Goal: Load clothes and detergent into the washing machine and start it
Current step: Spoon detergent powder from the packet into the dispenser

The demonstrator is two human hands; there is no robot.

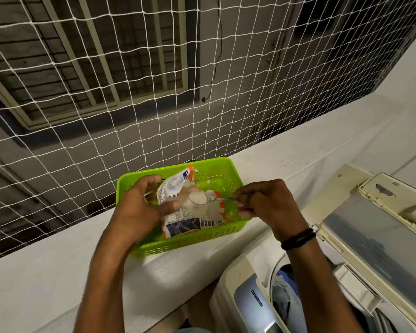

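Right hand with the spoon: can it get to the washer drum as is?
Probably yes. The lid is folded open, the drum with clothes inside lies uncovered close by the right hand, and nothing stands between. The spoon holds powder, so spilling is the only worry.

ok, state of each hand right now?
Left hand: grips the detergent packet.
Right hand: pinches the spoon by its handle.
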